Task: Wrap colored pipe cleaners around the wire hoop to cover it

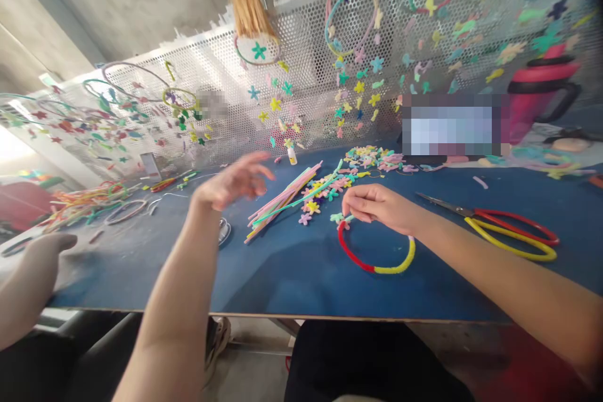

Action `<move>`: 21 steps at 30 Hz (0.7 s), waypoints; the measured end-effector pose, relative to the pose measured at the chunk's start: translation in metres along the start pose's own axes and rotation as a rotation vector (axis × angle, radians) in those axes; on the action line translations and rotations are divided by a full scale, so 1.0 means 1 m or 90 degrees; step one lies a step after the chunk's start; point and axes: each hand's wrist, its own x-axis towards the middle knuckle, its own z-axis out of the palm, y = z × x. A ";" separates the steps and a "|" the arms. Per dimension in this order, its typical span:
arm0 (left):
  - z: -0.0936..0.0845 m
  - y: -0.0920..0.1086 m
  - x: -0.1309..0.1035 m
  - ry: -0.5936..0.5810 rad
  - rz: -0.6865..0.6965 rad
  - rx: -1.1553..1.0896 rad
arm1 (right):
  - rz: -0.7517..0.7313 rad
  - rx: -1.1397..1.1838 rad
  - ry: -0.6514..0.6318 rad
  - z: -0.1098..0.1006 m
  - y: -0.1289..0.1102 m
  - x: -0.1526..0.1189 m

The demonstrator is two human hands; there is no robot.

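Observation:
In the head view, my left hand (pixel 238 182) is raised over the blue table, its fingers apart and holding nothing. Closest to it lies a bundle of pastel pipe cleaners (pixel 282 201). My right hand (pixel 374 208) is pinched at the upper left part of a fuzzy red and yellow ring (pixel 360 264) lying on the table. A small mint-green flower (pixel 336 218) shows beside its fingertips. What the pinch holds is hidden. Many small fuzzy flowers (pixel 313 206) are piled between the bundle and my right hand.
Scissors (pixel 509 226) with red and yellow handles lie right. Behind are a small white bottle (pixel 293 156), a blurred-out screen (pixel 452 135) and a pink tumbler (pixel 537 91). Fuzzy hoops with flowers hang on the perforated panel (pixel 311 44). Another person's arm (pixel 32 270) rests left.

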 end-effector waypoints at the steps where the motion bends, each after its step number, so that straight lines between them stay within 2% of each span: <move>1: 0.018 -0.017 0.007 -0.162 -0.055 -0.015 | 0.000 -0.003 -0.003 0.001 -0.005 0.002; 2: 0.035 -0.033 0.013 -0.279 -0.105 -0.020 | 0.000 -0.007 -0.006 0.002 -0.010 0.004; 3: 0.051 -0.046 0.018 -0.355 -0.150 -0.018 | -0.001 -0.010 -0.008 0.002 -0.015 0.007; 4: 0.065 -0.057 0.022 -0.387 -0.173 -0.028 | -0.003 -0.012 -0.010 0.002 -0.020 0.010; 6: 0.086 -0.068 0.026 -0.370 -0.188 -0.062 | -0.015 -0.022 -0.010 0.001 -0.030 0.016; 8: 0.096 -0.069 0.025 -0.304 -0.170 -0.102 | -0.028 -0.037 -0.010 0.000 -0.039 0.022; 10: 0.097 -0.067 0.018 -0.266 -0.161 -0.125 | -0.036 -0.043 -0.006 -0.001 -0.044 0.028; 12: 0.090 -0.063 0.006 -0.267 -0.188 -0.105 | -0.039 -0.038 0.000 -0.003 -0.047 0.033; 14: 0.078 -0.059 -0.014 -0.245 -0.229 -0.051 | -0.047 -0.025 0.000 -0.006 -0.047 0.036; 16: 0.065 -0.054 -0.044 -0.203 -0.243 -0.027 | -0.049 -0.010 -0.003 -0.009 -0.047 0.038; 18: 0.055 -0.048 -0.085 -0.196 -0.294 -0.049 | -0.045 -0.002 0.004 -0.012 -0.048 0.040; 21: 0.046 -0.041 -0.165 -0.212 -0.417 -0.041 | -0.038 -0.002 0.024 -0.016 -0.050 0.045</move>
